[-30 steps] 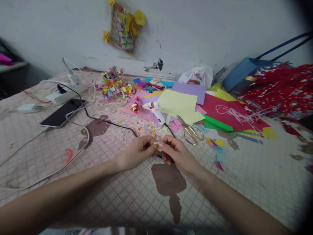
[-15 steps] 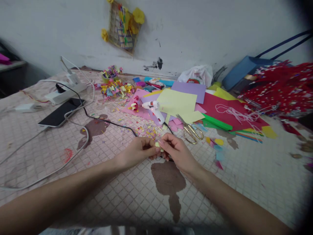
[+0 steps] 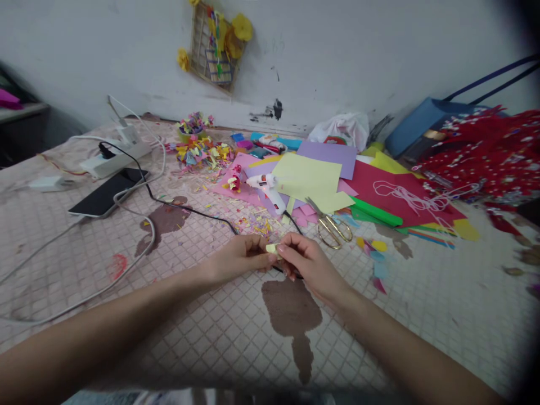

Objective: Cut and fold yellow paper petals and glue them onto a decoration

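Between my two hands is a small pale-yellow paper piece [image 3: 272, 248], pinched at the fingertips above the table. My left hand [image 3: 248, 254] grips it from the left with thumb and fingers closed. From the right, my right hand [image 3: 304, 256] pinches the same piece. Just beyond them lies a white glue gun [image 3: 272, 194] with a black cord. Gold-handled scissors [image 3: 331, 224] rest to the right of it. A pale-yellow paper sheet [image 3: 310, 173] lies behind these tools. Part of the held piece is hidden by my fingers.
A heap of colourful paper scraps [image 3: 202, 154] lies at the back left. Left of it are a power strip [image 3: 113, 160], a dark tablet [image 3: 108, 193] and loose cables. Coloured sheets, white string [image 3: 407, 194] and red tinsel-like material [image 3: 485, 152] spread across the right.
My fingers have shifted slightly on the paper piece, which now shows a little more to the left. The whole view has moved a bit; the tools lie as before.
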`<state>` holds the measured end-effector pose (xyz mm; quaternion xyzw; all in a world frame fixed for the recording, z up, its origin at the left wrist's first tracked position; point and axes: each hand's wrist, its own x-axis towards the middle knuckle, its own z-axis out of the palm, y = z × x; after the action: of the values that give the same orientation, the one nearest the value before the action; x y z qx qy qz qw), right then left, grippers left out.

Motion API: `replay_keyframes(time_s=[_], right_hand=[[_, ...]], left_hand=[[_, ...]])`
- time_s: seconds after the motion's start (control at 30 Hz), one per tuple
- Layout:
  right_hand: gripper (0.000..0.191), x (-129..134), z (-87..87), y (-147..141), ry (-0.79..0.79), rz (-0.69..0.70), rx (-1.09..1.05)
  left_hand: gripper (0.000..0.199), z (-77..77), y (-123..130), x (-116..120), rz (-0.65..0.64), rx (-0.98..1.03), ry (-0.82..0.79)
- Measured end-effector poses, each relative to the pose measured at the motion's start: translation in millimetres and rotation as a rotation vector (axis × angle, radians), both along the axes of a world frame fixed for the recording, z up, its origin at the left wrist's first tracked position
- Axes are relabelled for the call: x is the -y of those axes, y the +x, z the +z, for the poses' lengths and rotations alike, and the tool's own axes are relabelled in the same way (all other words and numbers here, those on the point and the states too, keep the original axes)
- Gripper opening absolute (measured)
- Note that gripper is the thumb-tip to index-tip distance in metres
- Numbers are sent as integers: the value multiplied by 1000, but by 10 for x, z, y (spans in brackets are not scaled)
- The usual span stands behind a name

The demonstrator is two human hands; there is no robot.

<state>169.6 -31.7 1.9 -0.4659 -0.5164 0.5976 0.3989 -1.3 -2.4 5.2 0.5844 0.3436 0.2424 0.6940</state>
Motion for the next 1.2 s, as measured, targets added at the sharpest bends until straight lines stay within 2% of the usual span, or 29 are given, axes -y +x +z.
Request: replay_keyframes(time_s=[0.13, 0.27, 0.43, 0.6, 0.67, 0.8, 0.9, 0.97, 1.1, 1.2], right_hand=[[21, 7, 24, -10, -9, 19, 3], [30, 13, 44, -29, -39, 40, -90], [21, 9, 27, -18, -29, 58, -97], [21, 2, 1, 0, 36, 44, 0], [21, 3, 6, 1, 58, 43, 30], [22, 12, 38, -13, 36, 66, 49], [23, 16, 46, -24, -20, 92, 11], [23, 11, 30, -24, -31, 86, -20], [22, -4, -19, -8, 26, 39, -18], [22, -1, -9, -6, 65, 13, 30]], left_hand=[[24, 32, -5, 4, 10, -68, 29], [22, 38, -11, 17, 33, -27, 83], [21, 21, -28, 1, 56, 21, 59], [20, 59, -57, -62, -97, -14, -18], [20, 79, -66, -78, -118, -22, -27], [21, 94, -74, -74, -52, -60, 13], [19, 87, -76, -61, -41, -52, 70], [20, 74, -74, -60, -36, -45, 54], [26, 40, -70, -81, -47, -18, -48], [26, 28, -65, -92, -37, -26, -8]])
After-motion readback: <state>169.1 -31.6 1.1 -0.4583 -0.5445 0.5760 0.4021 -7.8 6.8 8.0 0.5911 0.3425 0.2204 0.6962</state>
